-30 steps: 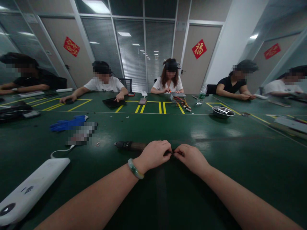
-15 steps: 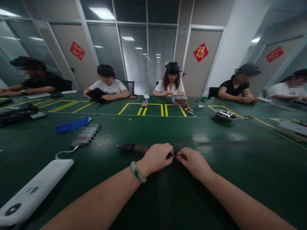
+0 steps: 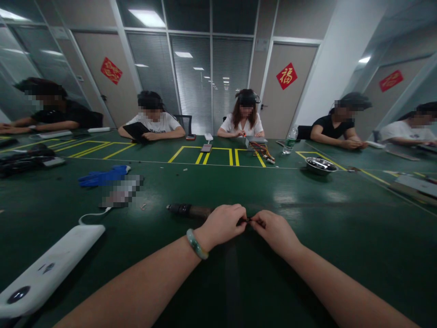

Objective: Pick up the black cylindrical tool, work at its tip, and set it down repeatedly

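Note:
My left hand (image 3: pixel 226 222), with a green and white bangle (image 3: pixel 197 244) on its wrist, is closed in a pinch just above the table. My right hand (image 3: pixel 278 229) faces it, thumb and fingertips pressed together. Between the two sets of fingertips shows a tiny dark thing (image 3: pixel 249 220), too small to make out. Behind my left hand lies a dark cylindrical tool (image 3: pixel 184 210) with a narrow metal tip pointing left. It looks like an electric screwdriver, and its right end is hidden by my hand.
On the left are a white power bank (image 3: pixel 56 266), its cable, a phone (image 3: pixel 123 191) and blue gloves (image 3: pixel 104 176). A metal bowl (image 3: pixel 321 166) and a water bottle (image 3: pixel 290 139) stand farther right. Several people sit across the green table (image 3: pixel 218 182), one beside a box with coloured wires (image 3: pixel 261 150).
Both hands keep their place and pinch. The view has shifted very slightly; nothing else has visibly moved.

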### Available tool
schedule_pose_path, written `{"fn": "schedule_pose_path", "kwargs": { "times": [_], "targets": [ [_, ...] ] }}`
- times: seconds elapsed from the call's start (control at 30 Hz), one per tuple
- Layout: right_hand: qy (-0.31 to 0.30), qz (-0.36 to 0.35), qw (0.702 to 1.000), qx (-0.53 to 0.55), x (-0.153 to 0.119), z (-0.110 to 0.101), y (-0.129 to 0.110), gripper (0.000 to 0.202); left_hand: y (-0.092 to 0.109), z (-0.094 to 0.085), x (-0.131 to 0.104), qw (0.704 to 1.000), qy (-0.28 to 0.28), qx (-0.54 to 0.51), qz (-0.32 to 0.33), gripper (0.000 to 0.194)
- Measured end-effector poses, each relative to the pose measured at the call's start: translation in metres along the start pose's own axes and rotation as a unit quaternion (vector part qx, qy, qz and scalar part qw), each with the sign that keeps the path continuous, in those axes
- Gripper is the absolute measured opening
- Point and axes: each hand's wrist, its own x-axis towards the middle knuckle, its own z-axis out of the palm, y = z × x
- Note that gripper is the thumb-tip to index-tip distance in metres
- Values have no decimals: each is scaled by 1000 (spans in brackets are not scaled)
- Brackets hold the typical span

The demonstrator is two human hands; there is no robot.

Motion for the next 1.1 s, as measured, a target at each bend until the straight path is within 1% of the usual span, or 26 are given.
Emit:
{"fn": "schedule_pose_path", "kwargs": {
  "times": [0.17,0.4,0.53,0.63,0.7,0.8,0.87,0.97,1.03,1.1],
  "targets": [
    [-2,-65,996,-63,2,1,3,14,-1,1,0,1000,5,-17,6,9],
    [-17,-71,989,-128,4,-2,0,19,1,-1,0,999,-4,-43,-8,13],
    [-7,-86,980,-180,5,-4,-4,21,3,-4,-1,999,-10,-45,-17,17],
    [13,-113,972,-203,8,2,-4,17,3,-5,-1,999,-18,-31,-23,18],
    [18,-119,971,-209,9,8,-2,14,3,-5,-2,999,-18,-22,-24,18],
    [-4,-108,966,-237,11,15,-1,13,3,-4,-2,1000,-7,-13,-13,17],
    [-19,-118,960,-254,11,17,-2,14,3,-4,-2,1000,3,-2,-4,16],
    [-21,-137,958,-252,15,16,-5,19,4,-4,-3,999,30,3,21,18],
    [-25,-111,964,-239,20,14,-3,21,4,-6,-4,998,54,-6,39,26],
    [-30,-73,970,-229,27,8,7,21,3,-8,-5,996,69,-13,51,33]
  ]
}}
